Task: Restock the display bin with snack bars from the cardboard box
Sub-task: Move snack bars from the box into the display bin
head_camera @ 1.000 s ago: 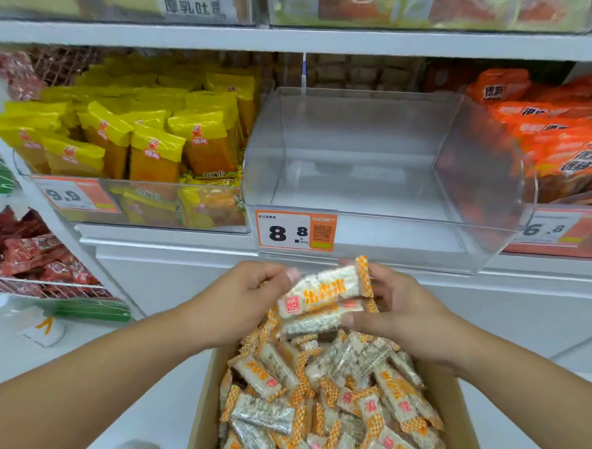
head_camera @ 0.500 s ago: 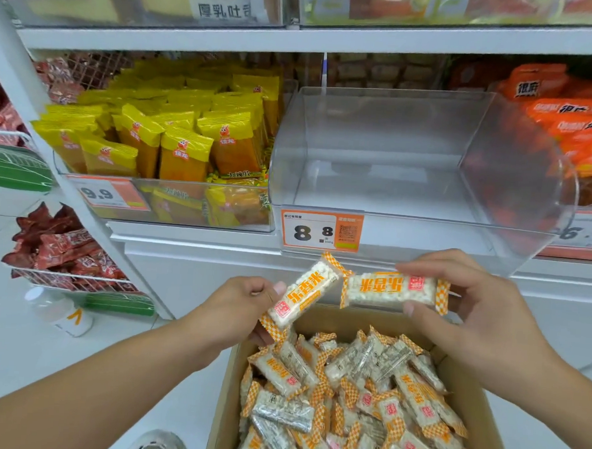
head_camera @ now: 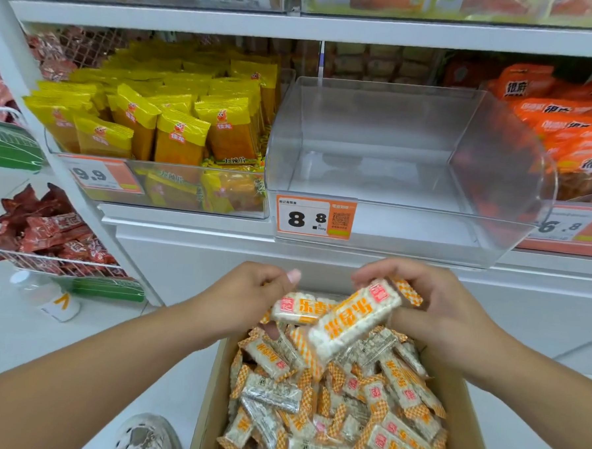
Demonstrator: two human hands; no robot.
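Observation:
A clear plastic display bin [head_camera: 502, 187] stands on the shelf straight ahead with nothing in it and an orange 8.8 price tag [head_camera: 315, 216] on its front. Below it, an open cardboard box [head_camera: 463, 415] holds several white snack bars with orange checkered ends. My left hand [head_camera: 249, 297] grips one snack bar [head_camera: 297, 308] lying level above the box. My right hand [head_camera: 431, 303] holds a second snack bar [head_camera: 351, 320], tilted down to the left and overlapping the first.
A bin of yellow snack packs [head_camera: 176, 128] sits left of the clear bin, and orange packs [head_camera: 573, 136] fill the bin on the right. A wire basket of red packs [head_camera: 47, 238] and a white bottle [head_camera: 50, 297] stand at lower left. A shoe [head_camera: 146, 436] shows beside the box.
Both hands have dropped closer to the box. The right hand's bar, held level and apart half a second ago, is now tilted and crosses over the left hand's bar.

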